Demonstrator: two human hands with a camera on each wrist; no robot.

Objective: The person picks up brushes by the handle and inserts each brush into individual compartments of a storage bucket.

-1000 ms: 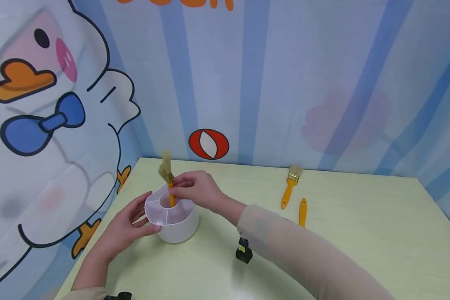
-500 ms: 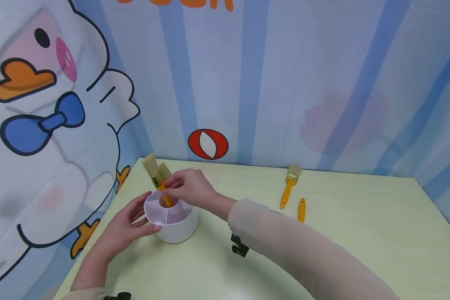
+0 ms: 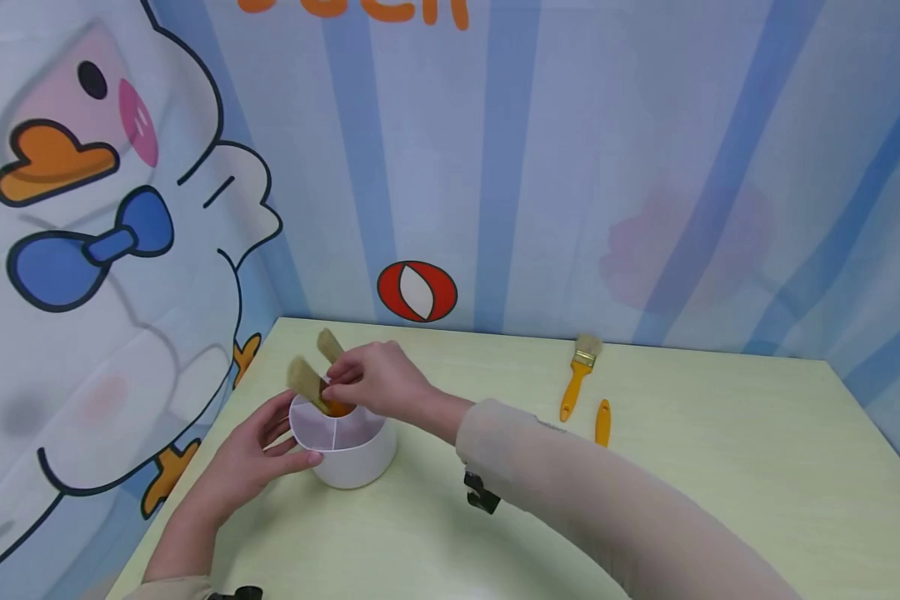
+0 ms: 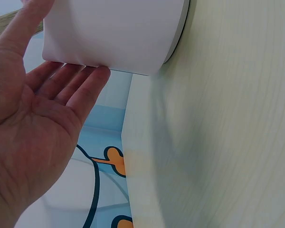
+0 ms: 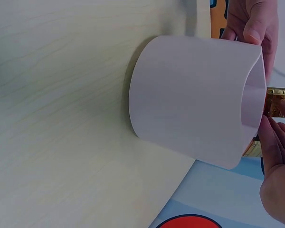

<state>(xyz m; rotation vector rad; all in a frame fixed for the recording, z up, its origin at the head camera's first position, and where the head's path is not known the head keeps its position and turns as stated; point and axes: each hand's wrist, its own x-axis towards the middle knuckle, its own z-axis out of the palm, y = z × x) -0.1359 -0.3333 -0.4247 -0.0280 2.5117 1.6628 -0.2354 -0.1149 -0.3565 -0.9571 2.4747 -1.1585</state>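
A white round divided holder (image 3: 356, 462) stands upright on the table at the left, its compartments facing up in the head view. My left hand (image 3: 249, 460) holds its left side, the thumb at the front rim and the fingers along the outer wall (image 4: 104, 33). My right hand (image 3: 382, 377) pinches a paintbrush (image 3: 305, 383) near its metal ferrule (image 5: 277, 102). That brush leans left, bristles up, its orange handle down in the holder's central round opening. Behind it, a second paintbrush (image 3: 330, 344) also stands bristles up; its lower part is hidden by my right hand.
Another paintbrush (image 3: 577, 379) with a yellow handle lies on the table (image 3: 720, 450) to the right. Beside it shows a yellow handle (image 3: 603, 423), partly covered by my right sleeve (image 3: 570, 475). A printed cloth backdrop (image 3: 450, 167) rises along the back and left edges.
The brush in my right hand has tilted left, then gone lower into the central opening, my fingers now close to the rim. My left hand has stayed in place on the holder.
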